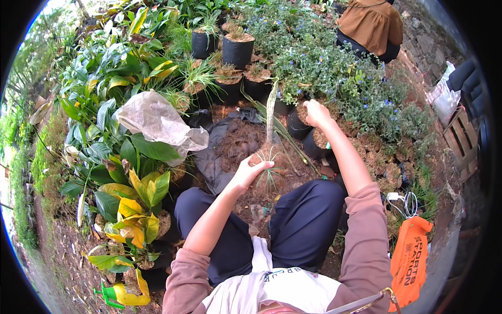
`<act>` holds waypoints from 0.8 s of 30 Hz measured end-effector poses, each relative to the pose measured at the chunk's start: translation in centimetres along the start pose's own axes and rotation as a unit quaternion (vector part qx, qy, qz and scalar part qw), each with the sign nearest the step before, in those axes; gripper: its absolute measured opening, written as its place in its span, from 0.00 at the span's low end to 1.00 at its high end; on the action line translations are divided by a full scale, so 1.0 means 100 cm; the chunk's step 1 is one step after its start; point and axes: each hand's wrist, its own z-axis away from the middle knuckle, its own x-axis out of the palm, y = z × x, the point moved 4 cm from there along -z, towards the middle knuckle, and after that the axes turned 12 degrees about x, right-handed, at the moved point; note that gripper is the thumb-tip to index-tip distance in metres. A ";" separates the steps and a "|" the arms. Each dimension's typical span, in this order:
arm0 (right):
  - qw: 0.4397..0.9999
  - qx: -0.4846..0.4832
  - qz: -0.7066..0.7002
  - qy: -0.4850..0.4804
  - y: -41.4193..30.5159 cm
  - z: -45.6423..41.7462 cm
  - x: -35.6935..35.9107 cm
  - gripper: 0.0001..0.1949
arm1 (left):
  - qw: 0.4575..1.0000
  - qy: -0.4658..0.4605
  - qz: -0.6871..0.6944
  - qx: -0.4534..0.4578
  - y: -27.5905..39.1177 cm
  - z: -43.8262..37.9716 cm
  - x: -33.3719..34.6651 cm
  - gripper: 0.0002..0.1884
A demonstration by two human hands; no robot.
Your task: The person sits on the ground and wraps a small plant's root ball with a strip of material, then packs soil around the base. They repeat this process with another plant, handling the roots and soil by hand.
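Note:
My left hand (pixel 250 171) grips a brown fibre-covered root ball (pixel 270 151) low between my knees. Thin green leaves (pixel 268 172) fan out from its near side, by my thumb. A long upright snake plant leaf (pixel 270 112) rises just beyond the ball; whether it grows from it I cannot tell. My right hand (pixel 317 114) is raised at the right with bent fingers, above a black plant bag (pixel 298 125) filled with brown fibre. Whether anything thin is pinched in those fingers cannot be made out. A heap of loose brown fibre (pixel 239 145) lies on black plastic sheeting (pixel 211 157) ahead.
Leafy potted plants (pixel 129 157) crowd the left, with a crumpled translucent plastic bag (pixel 160 121) on them. Blue-flowered plants (pixel 333 74) fill the right, near a seated person (pixel 370 27). A yellow spray bottle (pixel 127 294) lies lower left, an orange bag (pixel 410 259) lower right.

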 end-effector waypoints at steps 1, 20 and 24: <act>0.999 0.008 0.030 0.026 -0.007 0.003 -0.007 0.09 | 1.000 0.009 -0.010 0.003 -0.001 0.000 -0.003 0.24; 0.830 -0.120 0.098 -0.536 -0.180 0.077 0.069 0.20 | 0.946 0.050 -0.300 0.108 0.011 0.005 -0.003 0.47; 0.847 -0.067 -0.112 -0.516 -0.186 0.060 0.080 0.10 | 0.941 0.052 -0.318 0.103 0.014 0.006 -0.001 0.48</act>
